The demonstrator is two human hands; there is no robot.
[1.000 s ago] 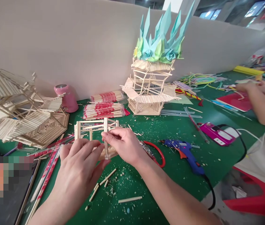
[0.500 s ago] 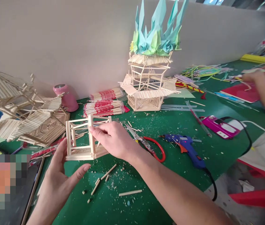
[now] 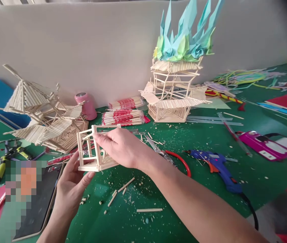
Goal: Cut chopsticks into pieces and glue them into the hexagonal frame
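A small open frame of wooden sticks (image 3: 97,162) with a flat stick base is held above the green table. My left hand (image 3: 73,184) grips its lower left side, thumb at the base's front edge and fingers behind and beneath. My right hand (image 3: 123,148) is closed on the upright posts and upper right part, thumb on the front post; its fingertips are partly hidden behind the frame. Below lie short cut sticks (image 3: 149,210) and small scraps. Red-handled scissors (image 3: 181,158) lie beside my right wrist, partly covered by it.
A blue glue gun (image 3: 216,165) and a purple device (image 3: 265,145) lie right. Behind stand a stick tower (image 3: 171,104) with paper leaves, bundled sticks (image 3: 124,117) and a pink bottle (image 3: 86,106). At left are another stick model (image 3: 52,125), a tablet (image 3: 38,202) and pliers (image 3: 0,168).
My left hand has closed onto the frame's lower left side. The frame has tilted slightly, and the camera view has swung left, shifting the table items rightward.
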